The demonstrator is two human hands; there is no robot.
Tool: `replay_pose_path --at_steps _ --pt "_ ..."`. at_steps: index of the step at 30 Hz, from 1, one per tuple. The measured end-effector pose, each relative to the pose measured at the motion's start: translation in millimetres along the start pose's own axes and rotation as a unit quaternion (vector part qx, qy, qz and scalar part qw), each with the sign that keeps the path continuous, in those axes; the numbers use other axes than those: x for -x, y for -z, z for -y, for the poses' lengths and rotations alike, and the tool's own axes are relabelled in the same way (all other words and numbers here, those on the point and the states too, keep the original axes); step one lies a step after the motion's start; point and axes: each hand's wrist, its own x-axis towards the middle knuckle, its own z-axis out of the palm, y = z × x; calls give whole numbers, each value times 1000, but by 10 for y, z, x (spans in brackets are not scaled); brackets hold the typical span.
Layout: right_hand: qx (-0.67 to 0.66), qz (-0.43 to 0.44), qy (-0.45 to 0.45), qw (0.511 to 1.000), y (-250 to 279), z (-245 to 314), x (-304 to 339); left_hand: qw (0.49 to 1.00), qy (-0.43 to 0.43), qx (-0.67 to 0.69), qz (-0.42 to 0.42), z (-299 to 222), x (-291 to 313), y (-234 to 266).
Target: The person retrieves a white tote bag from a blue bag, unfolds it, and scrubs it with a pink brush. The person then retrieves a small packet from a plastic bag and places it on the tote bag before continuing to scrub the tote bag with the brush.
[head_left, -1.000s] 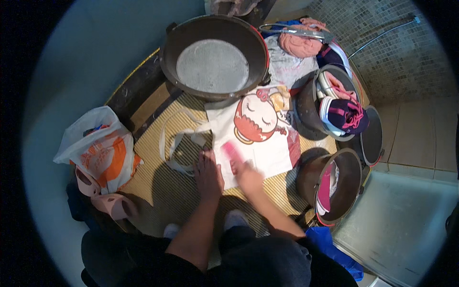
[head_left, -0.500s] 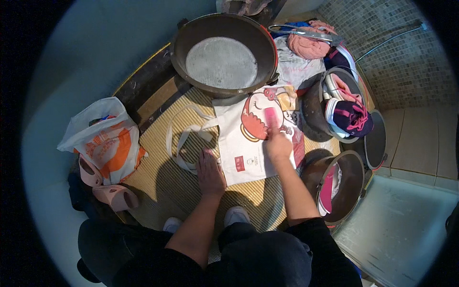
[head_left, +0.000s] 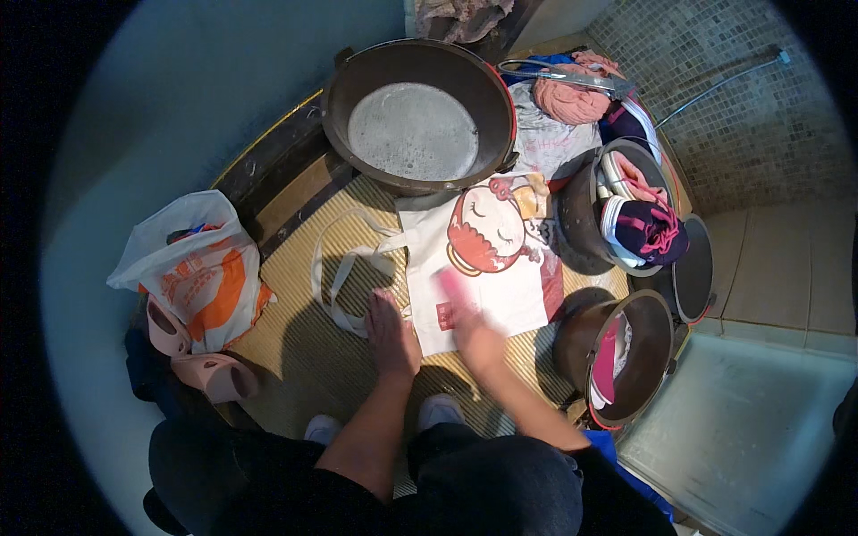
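Observation:
A white cloth tote bag (head_left: 500,295) printed with a red-haired cartoon face lies flat on the ribbed yellowish mat. Its long straps (head_left: 335,286) trail off to the left. My right hand (head_left: 479,341) grips a pink scrubbing brush (head_left: 454,284), smeared by motion, over the bag's lower left part near a small red patch. Stretched flat, my left hand (head_left: 391,332) rests at the bag's left edge beside the straps and holds nothing.
Beyond the bag stands a big dark basin (head_left: 411,129) of cloudy, sudsy water. On the right are a bucket with shoes (head_left: 648,228) and a bucket with pink insoles (head_left: 609,362). A shower head (head_left: 572,79) lies on pink cloth. Left are a plastic bag (head_left: 201,277) and pink slippers (head_left: 213,373).
My right hand has swept the brush from the printed face down and to the left, toward the red patch. My left hand stays at the bag's edge.

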Motion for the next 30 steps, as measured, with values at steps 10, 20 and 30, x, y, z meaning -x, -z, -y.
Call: replay_pose_path --at_steps 10,20,30 --pt "-67 -3 -232 970 353 -703 315 999 -1 23 -35 46 42 45" --pt "-140 -26 -235 962 416 -800 325 998 10 -17 -60 87 156 12" --pt "-141 -117 -253 950 238 -700 263 985 46 147 -80 -462 437 -134"
